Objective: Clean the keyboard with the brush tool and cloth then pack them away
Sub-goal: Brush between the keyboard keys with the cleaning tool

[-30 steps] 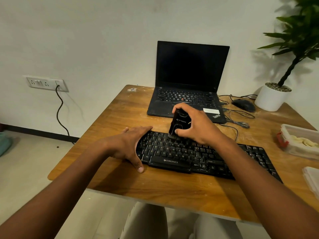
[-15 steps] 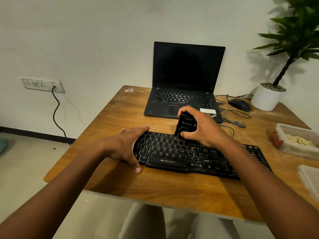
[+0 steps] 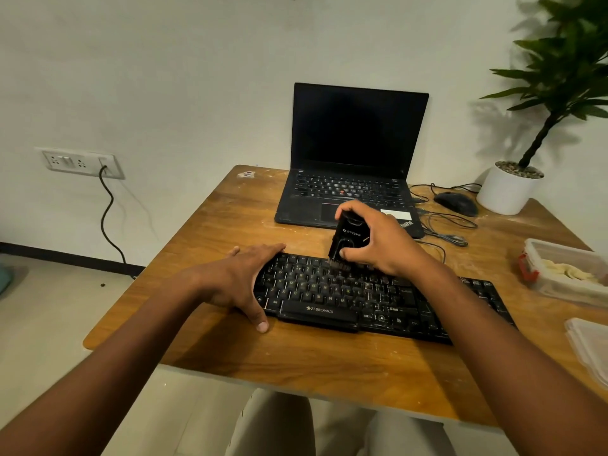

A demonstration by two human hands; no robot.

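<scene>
The right hand curls round a small black brush tool, held upright with white lettering on its face, its short dark bristles touching the top rows of the black keyboard. The left hand lies flat, fingers straight, steadying the keyboard's left end, thumb on the wooden table.

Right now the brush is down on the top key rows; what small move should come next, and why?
Probably sweep the brush tool sideways along the same upper rows toward the keyboard's right end. The right hand grips it upright with the bristles on the keys near the middle, the left hand braces the keyboard's left edge, and the keys further right look unbrushed.
</scene>
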